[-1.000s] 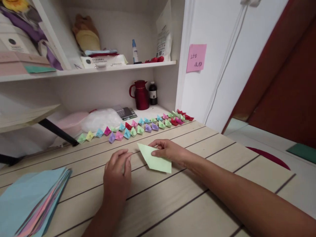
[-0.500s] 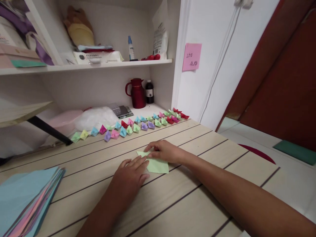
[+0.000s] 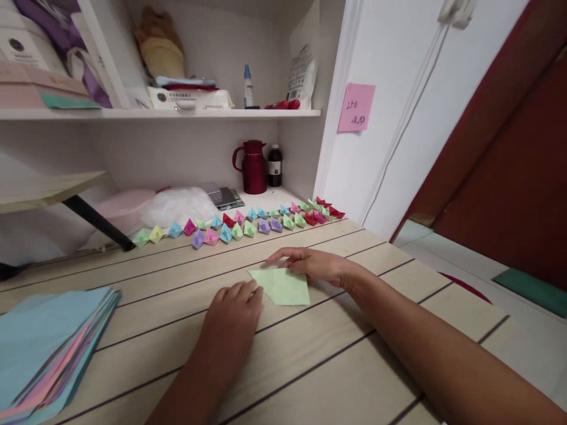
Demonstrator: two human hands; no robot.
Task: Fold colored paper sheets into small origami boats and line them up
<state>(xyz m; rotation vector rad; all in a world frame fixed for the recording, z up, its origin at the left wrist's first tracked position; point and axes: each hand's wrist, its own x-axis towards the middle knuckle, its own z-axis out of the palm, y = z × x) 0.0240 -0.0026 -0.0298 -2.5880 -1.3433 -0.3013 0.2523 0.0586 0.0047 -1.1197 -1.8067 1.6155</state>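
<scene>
Looking in from the head view, I see a pale green folded paper (image 3: pixel 286 287) lying on the wooden desk (image 3: pixel 310 348), between the person's two hands. The left hand (image 3: pixel 235 308) is just beside its left edge, fingers together and half curled; the thumb is hard to make out, so I can't tell whether it grips anything. The right hand (image 3: pixel 318 265) is at the paper's far right corner, index finger stretched out beyond the back edge and the others bent; whether it pinches the corner, I can't tell.

On the white panel, a pink note (image 3: pixel 357 107) carries a handwritten "250" with a scrawled second line that I can't read. A white packet (image 3: pixel 190 97) on the shelf (image 3: pixel 133 114) has printed characters too small to make out. The blue-capped bottle (image 3: pixel 248 88) and the white pouch (image 3: pixel 303 74) bear blurred lettering. Below, beside a red jug (image 3: pixel 254 168), a dark bottle (image 3: pixel 274 156) wears an unreadable white label.
</scene>
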